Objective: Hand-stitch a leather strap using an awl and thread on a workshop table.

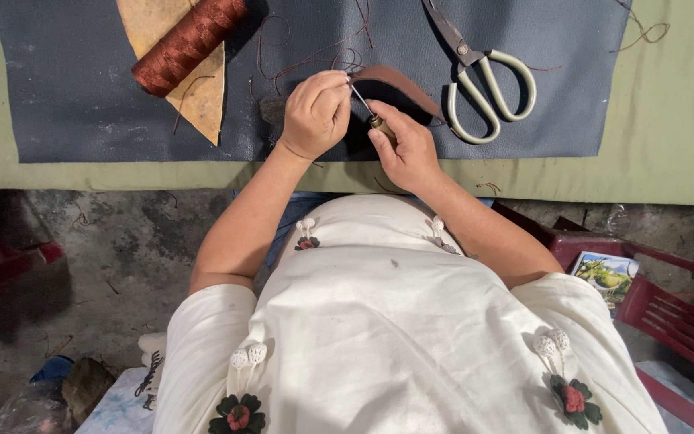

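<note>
My left hand (316, 112) pinches the edge of a curved brown leather piece (399, 83) over the dark blue leather sheet (74, 96). My right hand (405, 145) grips a small awl (368, 111) with a metal tip and wooden handle. The awl's point meets the brown leather right beside my left fingers. Loose dark red thread (307, 60) trails across the blue sheet behind my hands.
A spool of rust-red thread (189, 44) lies on a tan wedge of leather (198, 96) at upper left. Pale-handled scissors (479, 76) rest at upper right. The green mat (668, 120) covers the work surface. A red plastic chair (668, 313) with a small box stands at right.
</note>
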